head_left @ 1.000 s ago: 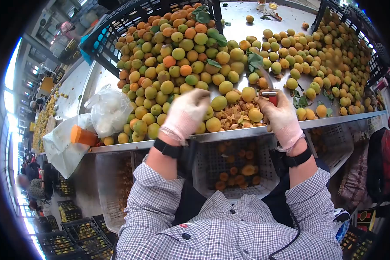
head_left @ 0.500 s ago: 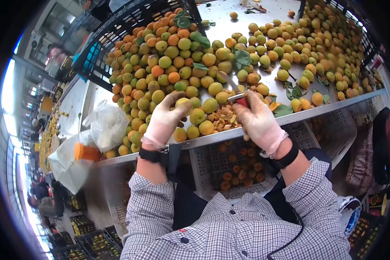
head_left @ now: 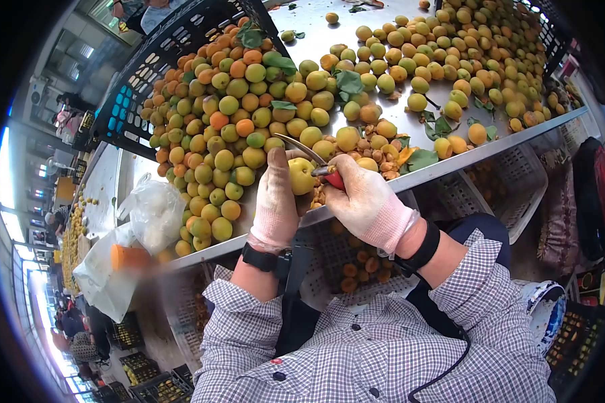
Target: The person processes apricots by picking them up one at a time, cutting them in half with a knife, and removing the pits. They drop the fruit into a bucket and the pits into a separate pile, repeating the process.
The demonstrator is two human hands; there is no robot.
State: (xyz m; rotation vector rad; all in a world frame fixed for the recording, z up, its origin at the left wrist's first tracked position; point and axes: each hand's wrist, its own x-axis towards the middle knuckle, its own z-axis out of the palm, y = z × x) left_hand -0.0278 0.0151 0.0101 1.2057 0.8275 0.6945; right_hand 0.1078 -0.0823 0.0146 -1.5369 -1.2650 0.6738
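My left hand, in a white and pink glove, has its fingers closed round a yellow-green apricot. In my right hand, gloved the same way, is a curved knife with a red handle. The blade points up and left, close over the apricot. Just beyond both hands, pits and scraps lie on the metal table. A large heap of apricots rises behind my left hand.
The table's metal edge runs in front of me. Black crates lie tipped at the back. Below, a pale crate holds halved apricots. Plastic bags and an orange container are at the left. Other people stand in the background.
My left hand has brought the apricot up off the heap and turned it upright. Both hands have moved together, and the knife blade is now beside the fruit. The view has shifted slightly right.
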